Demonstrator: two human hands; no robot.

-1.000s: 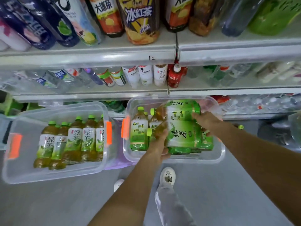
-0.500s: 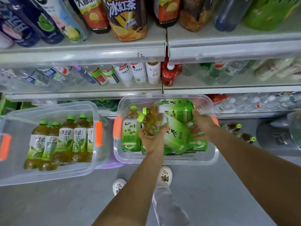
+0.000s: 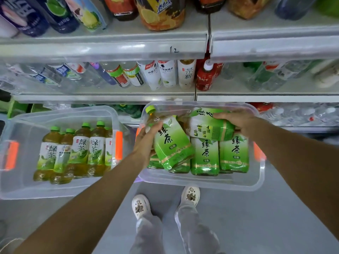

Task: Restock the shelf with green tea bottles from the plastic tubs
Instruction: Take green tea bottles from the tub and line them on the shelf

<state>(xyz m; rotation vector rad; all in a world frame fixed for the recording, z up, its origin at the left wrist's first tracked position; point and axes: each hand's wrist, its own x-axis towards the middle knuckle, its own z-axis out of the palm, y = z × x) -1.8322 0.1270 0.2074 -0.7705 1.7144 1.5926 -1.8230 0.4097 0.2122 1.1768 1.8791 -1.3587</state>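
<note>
Two clear plastic tubs sit on the floor below the shelves. Above the right tub point(image 3: 201, 182), my left hand point(image 3: 146, 142) grips a green tea bottle point(image 3: 170, 143) by its upper part, tilted with the green cap up and to the left. My right hand point(image 3: 236, 120) holds a second green tea bottle point(image 3: 207, 125) lying sideways over the bottles that stand in the tub. The left tub point(image 3: 27, 187) holds several upright green tea bottles point(image 3: 78, 151).
Shelves point(image 3: 110, 50) full of mixed drink bottles run across the top and middle. The tubs have orange handles point(image 3: 119, 145). My white shoes point(image 3: 141, 206) stand on the grey floor just in front of the right tub.
Both bottles have risen a little out of the right tub. The left-hand bottle has tipped from sideways toward upright. The view has shifted closer to the tubs.
</note>
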